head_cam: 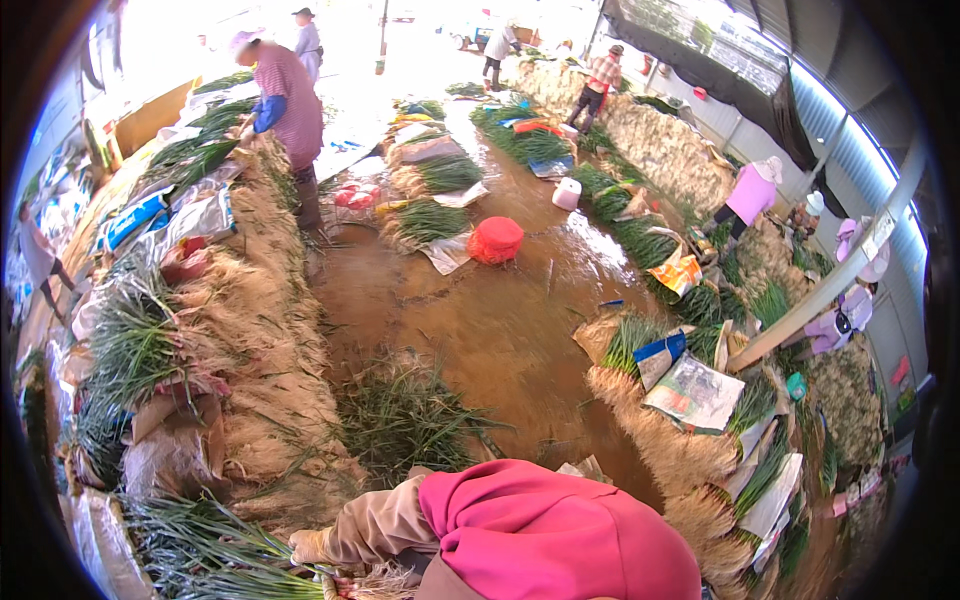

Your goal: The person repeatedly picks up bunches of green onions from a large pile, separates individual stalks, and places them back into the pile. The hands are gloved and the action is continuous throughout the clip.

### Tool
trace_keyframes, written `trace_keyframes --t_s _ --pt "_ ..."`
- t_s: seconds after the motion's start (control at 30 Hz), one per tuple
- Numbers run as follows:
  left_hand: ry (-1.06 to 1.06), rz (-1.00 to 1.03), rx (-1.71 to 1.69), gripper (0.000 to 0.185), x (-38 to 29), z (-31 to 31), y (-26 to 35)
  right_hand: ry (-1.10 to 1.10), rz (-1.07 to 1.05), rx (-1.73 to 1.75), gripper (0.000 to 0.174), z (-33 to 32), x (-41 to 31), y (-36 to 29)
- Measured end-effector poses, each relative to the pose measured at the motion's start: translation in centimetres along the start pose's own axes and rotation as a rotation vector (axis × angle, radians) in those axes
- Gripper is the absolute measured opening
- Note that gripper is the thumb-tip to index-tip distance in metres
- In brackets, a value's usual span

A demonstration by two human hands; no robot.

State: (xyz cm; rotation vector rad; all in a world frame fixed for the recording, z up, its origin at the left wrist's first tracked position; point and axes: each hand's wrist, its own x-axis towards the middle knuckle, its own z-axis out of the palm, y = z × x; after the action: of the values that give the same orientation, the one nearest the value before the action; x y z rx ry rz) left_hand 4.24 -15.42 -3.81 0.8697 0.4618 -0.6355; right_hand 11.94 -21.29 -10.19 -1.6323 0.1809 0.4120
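Observation:
At the bottom of the head view, my right arm in a pink garment and brown sleeve reaches to the left. My right hand point(310, 547), in a beige glove, is closed on green-onion stems point(259, 553), their leaves spread leftward. Pale, pinkish roots point(379, 583) show just right of the hand. Only a small gloved part of what looks like my left hand point(328, 586) shows by the stems at the lower edge; its grip is hidden. A long heap of green onions lies before me, its root mass point(259, 390) facing the aisle.
Loose green leaves point(405, 420) lie on the wet brown floor point(480, 322). More onion rows point(667, 450) with sacks point(694, 391) line the right side, near a slanting post point(810, 304). A red round stool point(495, 240) stands mid-aisle. Several co-workers, including one person point(289, 105) at the left heap, are about.

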Motion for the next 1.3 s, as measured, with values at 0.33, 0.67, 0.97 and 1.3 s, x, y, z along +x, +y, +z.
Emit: trace_keyframes --t_s 0.33,0.67,0.97,1.3 --pt "0.012 -0.05 0.087 0.014 0.5 2.6 -1.5 0.148 0.023 0.097 0.036 -2.2 -0.5 0.2" --pt "0.075 0.027 -0.104 0.011 -3.4 -1.8 1.5 0.24 -0.165 -0.216 0.017 -6.8 -1.2 4.7" --pt "-0.304 0.21 -0.727 0.031 -8.5 -6.2 5.1 0.086 -0.003 -0.764 0.052 -15.8 -5.4 1.6" --pt "-0.117 0.2 -0.647 0.032 -10.0 -7.3 4.1 -0.948 0.237 0.555 0.027 2.1 -7.9 -7.3"
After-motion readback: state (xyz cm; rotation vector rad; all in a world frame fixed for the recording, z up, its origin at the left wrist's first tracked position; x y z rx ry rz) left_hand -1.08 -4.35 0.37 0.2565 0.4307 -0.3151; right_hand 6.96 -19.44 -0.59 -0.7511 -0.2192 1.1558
